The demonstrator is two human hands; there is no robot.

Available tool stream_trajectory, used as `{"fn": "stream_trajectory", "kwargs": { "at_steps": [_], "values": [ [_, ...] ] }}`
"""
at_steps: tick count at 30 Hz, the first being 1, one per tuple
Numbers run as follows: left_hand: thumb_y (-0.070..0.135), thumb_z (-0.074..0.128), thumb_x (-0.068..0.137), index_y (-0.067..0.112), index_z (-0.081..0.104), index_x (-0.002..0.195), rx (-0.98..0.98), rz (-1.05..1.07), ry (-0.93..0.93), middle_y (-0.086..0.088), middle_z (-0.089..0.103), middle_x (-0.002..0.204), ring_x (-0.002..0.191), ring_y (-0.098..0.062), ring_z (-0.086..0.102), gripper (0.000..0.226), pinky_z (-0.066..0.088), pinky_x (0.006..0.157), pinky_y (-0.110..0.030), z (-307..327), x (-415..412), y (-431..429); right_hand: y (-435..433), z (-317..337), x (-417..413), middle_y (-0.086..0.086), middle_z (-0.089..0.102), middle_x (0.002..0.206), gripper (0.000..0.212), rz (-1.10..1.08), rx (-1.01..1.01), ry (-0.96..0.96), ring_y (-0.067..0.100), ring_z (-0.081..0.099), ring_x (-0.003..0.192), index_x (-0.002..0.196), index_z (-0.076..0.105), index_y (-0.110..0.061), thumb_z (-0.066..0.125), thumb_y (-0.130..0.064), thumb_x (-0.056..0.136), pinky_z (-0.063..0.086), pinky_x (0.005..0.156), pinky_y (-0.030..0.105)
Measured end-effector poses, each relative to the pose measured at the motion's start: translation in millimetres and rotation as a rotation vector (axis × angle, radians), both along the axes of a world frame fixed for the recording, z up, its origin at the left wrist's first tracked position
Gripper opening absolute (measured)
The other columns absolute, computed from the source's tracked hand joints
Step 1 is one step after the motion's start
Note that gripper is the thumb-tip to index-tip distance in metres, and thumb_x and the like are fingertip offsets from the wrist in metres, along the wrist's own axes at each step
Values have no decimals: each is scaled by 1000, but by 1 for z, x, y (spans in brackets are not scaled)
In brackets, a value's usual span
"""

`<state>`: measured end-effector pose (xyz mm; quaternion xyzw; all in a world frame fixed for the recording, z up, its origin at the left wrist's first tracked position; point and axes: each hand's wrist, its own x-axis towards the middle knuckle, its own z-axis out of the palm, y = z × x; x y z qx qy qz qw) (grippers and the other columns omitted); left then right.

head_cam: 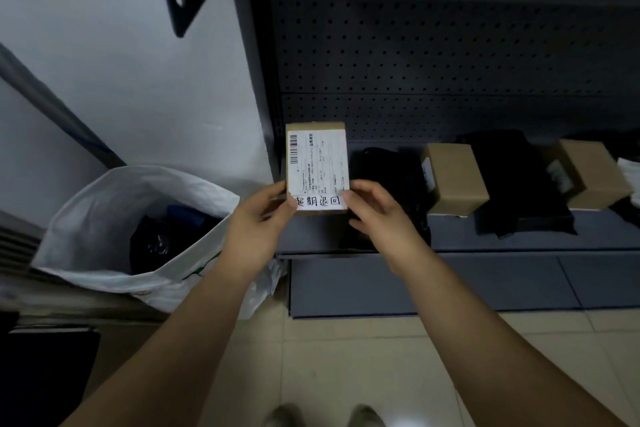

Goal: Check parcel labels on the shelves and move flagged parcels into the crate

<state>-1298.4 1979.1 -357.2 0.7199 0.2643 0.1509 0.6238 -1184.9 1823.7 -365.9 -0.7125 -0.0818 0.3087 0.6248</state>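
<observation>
Held parcel: a small brown cardboard box point(317, 166), upright at the centre of the frame, in front of the left end of the lower shelf, labelled face toward the camera.
Printed label point(318, 163): white and covers most of the box face, with a barcode at its upper left; the print is too small to read.
Handwritten strip point(320, 202): a white band across the bottom of the box face with four black hand-drawn characters.
Left hand point(258, 215): grips the box's lower left corner, thumb on the front and fingers point(277, 192) curled behind.
Right hand point(377, 215): grips the lower right corner, thumb against the strip's edge, fingers point(363, 189) curled round the side.
Shelf point(519, 239): dark grey metal with a perforated back panel point(450, 62), filling the right half of the frame.
Other parcels: two brown boxes point(453, 180) point(588, 177) lie tilted on the shelf, with black soft bags point(512, 177) between and beside them.
White woven sack point(104, 218): stands open at lower left, just beside the shelf, with dark packets point(156, 243) inside.
Floor point(346, 374): pale tiles, with shoe tips point(287, 416) at the bottom edge.
</observation>
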Motion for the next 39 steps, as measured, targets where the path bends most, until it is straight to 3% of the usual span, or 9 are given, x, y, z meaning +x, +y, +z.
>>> {"fn": "stream_trajectory", "kwargs": {
  "at_steps": [7, 12, 16, 19, 21, 27, 31, 34, 39],
  "values": [
    [4, 63, 91, 27, 63, 118, -100, 37, -102, 15, 71, 112, 111, -2, 64, 36, 49, 87, -11, 52, -56, -40, -40, 31, -32, 8, 63, 127, 39, 131, 153, 37, 24, 59, 121, 117, 58, -21, 74, -7, 84, 48, 105, 47],
    [7, 63, 92, 35, 63, 116, -71, 10, -83, 14, 71, 114, 113, -6, 63, 37, 51, 92, -20, 85, -87, -61, -61, 59, -55, 6, 61, 134, 88, 188, 186, 100, 22, 59, 123, 142, 46, -16, 85, -27, 64, 42, 110, 45],
    [11, 64, 93, 36, 64, 113, -62, -2, -79, 21, 71, 109, 109, 1, 63, 32, 48, 84, -9, 106, -103, -69, -71, 85, -73, 4, 66, 130, 59, 254, 208, 134, 24, 58, 124, 131, 59, -17, 74, -21, 74, 39, 105, 37],
    [12, 64, 93, 26, 65, 116, -53, -24, -120, 19, 72, 104, 104, 5, 64, 28, 47, 82, -7, 121, -118, -73, -76, 104, -94, -3, 69, 124, 53, 237, 178, 152, 10, 60, 102, 126, 62, -21, 70, -23, 74, 38, 81, 26],
    [10, 65, 92, 21, 65, 117, -44, -45, -143, 18, 71, 103, 101, 4, 65, 27, 47, 79, -7, 134, -132, -77, -82, 118, -111, -8, 71, 118, 53, 235, 160, 160, 6, 59, 91, 128, 61, -25, 68, -24, 76, 37, 74, 22],
    [18, 68, 91, 26, 62, 124, 52, -209, -184, 13, 67, 119, 110, -1, 62, 35, 49, 93, -19, 192, -176, -84, -110, 187, -161, -1, 71, 116, 43, 164, 216, 139, 13, 59, 92, 120, 66, -20, 74, -21, 77, 42, 78, 23],
    [32, 71, 87, 40, 54, 128, 396, -316, -196, 35, 46, 124, 108, 12, 49, 45, 40, 99, -19, 240, -190, -95, -150, 236, -183, 6, 67, 120, 48, 28, 275, 72, 13, 56, 93, 122, 66, -12, 73, -24, 77, 46, 79, 22],
    [41, 67, 87, 33, 53, 134, 533, -361, -249, 23, 48, 130, 118, 5, 45, 49, 37, 105, -23, 268, -185, -114, -189, 269, -193, 0, 71, 110, 38, -51, 312, 1, 10, 58, 85, 113, 70, -17, 74, -28, 76, 48, 76, 21],
    [41, 65, 88, 30, 55, 133, 607, -469, -314, 18, 49, 133, 123, 5, 42, 48, 28, 102, -8, 295, -165, -163, -254, 300, -200, -5, 72, 101, 55, -172, 340, -86, 9, 57, 84, 113, 68, -18, 82, -40, 64, 46, 81, 25]
  ]
}}
